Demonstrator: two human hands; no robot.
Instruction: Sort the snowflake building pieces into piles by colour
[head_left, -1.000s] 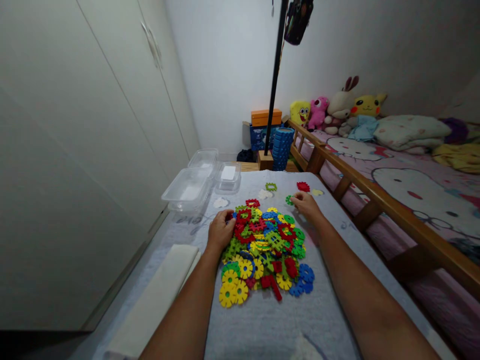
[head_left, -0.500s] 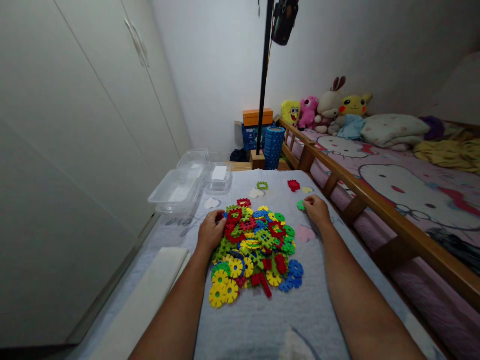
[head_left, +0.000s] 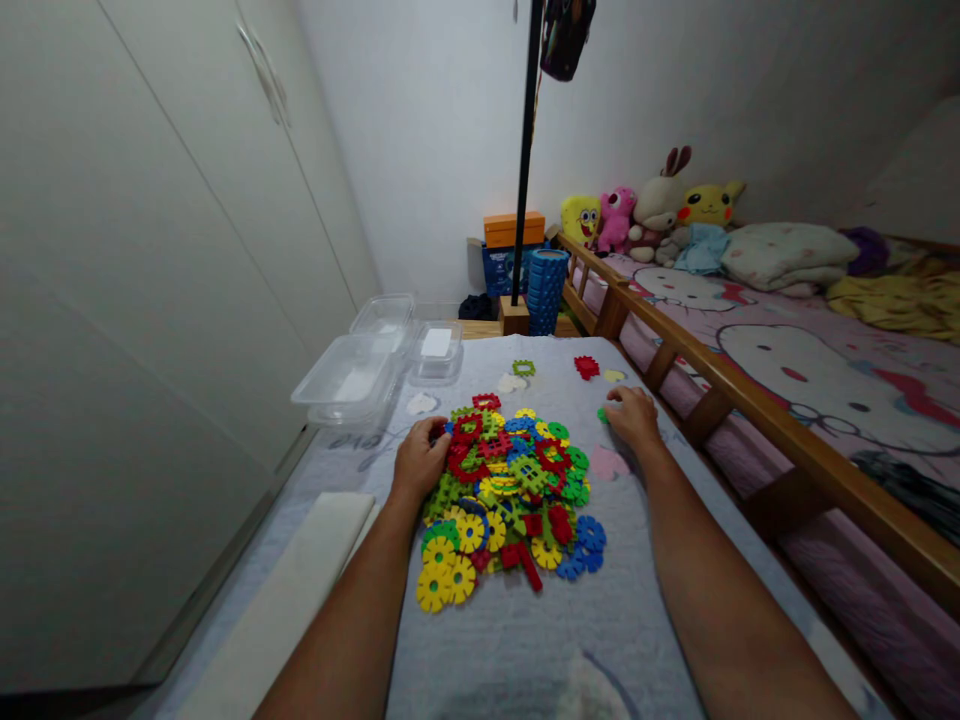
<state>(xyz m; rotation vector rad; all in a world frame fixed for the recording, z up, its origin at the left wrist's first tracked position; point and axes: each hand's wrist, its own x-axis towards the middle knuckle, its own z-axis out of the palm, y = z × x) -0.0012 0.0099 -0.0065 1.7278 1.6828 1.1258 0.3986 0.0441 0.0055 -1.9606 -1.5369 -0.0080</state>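
A heap of plastic building pieces (head_left: 502, 490) lies on the cloth, with slotted snowflake discs and square interlocking pieces in red, yellow, green and blue. At its upper left edge is my left hand (head_left: 421, 455), fingers curled and drawn together. A bit of blue shows at those fingertips, but what they hold is mostly hidden. To the right of the heap, my right hand (head_left: 634, 415) has its fingers bent and apart, just over a green snowflake disc (head_left: 602, 414) on the cloth. Farther back lie a red square piece (head_left: 586, 367) and a light green square frame (head_left: 523, 368).
Clear plastic containers (head_left: 349, 375) stand at the back left, beside a smaller clear box (head_left: 436, 350). A folded white board (head_left: 292, 580) lies left of my left forearm. A wooden bed rail (head_left: 705, 375) runs along the right, and a black pole (head_left: 523, 170) rises behind.
My right hand has let go of the green disc; its fingers have loosened and lifted slightly. My left hand stays at the heap's edge. The whole view has shifted a little.
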